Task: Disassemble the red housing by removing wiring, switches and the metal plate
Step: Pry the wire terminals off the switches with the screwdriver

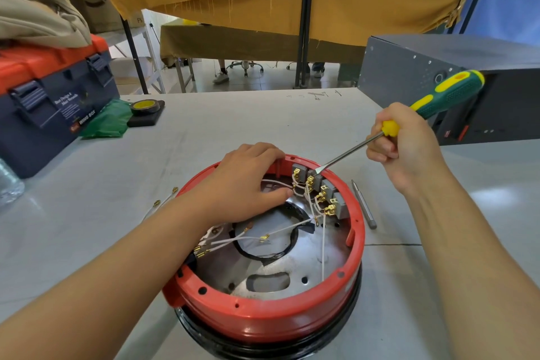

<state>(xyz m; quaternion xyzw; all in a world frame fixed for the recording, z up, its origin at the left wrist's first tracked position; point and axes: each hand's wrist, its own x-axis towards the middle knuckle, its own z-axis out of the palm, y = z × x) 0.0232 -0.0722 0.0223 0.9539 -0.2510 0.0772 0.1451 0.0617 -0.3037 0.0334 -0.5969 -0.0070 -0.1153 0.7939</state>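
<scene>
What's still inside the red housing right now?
Inside the red housing: a metal plate on the floor, loose white wires with brass ends, and grey switches along the far wall. The left hand covers the far-left part, so that stays unseen.

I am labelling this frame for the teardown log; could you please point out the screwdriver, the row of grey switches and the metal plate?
screwdriver (447, 93), head view, on the green handle.
grey switches (325, 184), head view, on a middle switch.
metal plate (309, 260), head view, on bare metal, right side.
</scene>
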